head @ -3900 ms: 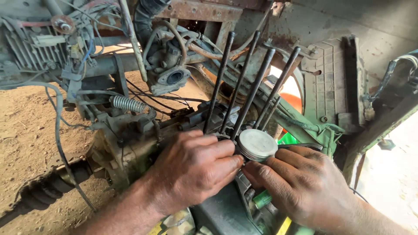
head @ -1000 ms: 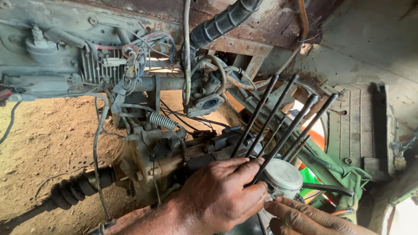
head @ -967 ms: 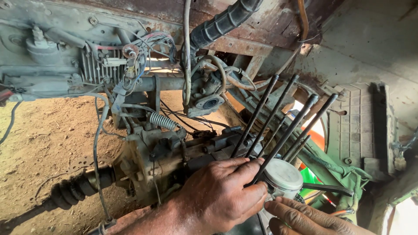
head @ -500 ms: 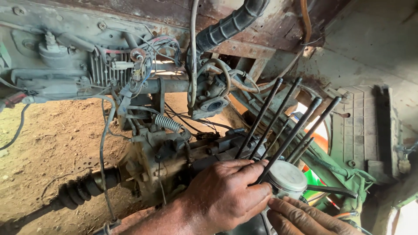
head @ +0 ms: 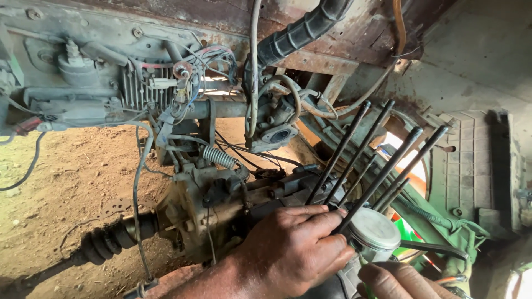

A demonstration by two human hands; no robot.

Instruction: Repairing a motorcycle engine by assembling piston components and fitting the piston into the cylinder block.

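My left hand (head: 293,252) lies flat at the base of the long studs (head: 382,166), its grip loose, clamped on nothing; the piston (head: 374,232) sits just right of it. My right hand (head: 402,279) touches the piston from below; I cannot tell its grip.

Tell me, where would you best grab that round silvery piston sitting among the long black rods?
Probably by the piston's round side wall just under its flat top, coming from the lower right, where the right hand is. The long black studs fence the upper side and the left hand covers the left, so that flank looks most open.
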